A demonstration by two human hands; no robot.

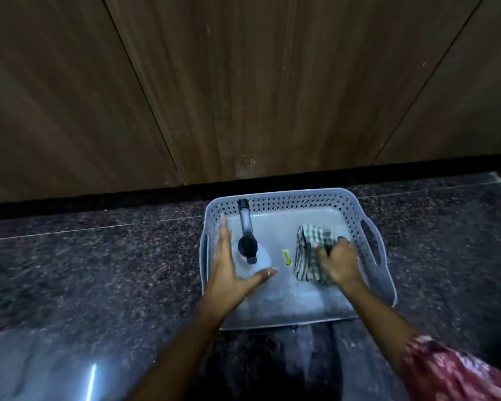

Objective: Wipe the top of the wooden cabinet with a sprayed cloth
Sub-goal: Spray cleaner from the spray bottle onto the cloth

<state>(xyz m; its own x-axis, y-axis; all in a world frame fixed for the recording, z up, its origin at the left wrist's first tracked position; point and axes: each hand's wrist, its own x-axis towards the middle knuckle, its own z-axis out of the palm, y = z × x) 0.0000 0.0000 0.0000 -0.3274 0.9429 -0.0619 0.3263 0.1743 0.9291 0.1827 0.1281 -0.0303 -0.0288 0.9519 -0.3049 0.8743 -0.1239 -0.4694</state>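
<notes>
Now both hands are reaching into the perforated grey plastic basket (289, 195) on the dark speckled stone floor (99, 270).

Right hand (337, 263) is closing on the folded green-checked cloth (310, 250); left hand (229, 270) is spreading open around the clear spray bottle (250, 253) (likely for spraying), below the wooden cabinet (243, 82).

Your right hand (337, 263) hides part of the checked cloth (310, 256). Your patterned sleeve (457, 374) runs off the frame's edge. The small yellow item (286, 257) is too blurred to identify.
</notes>
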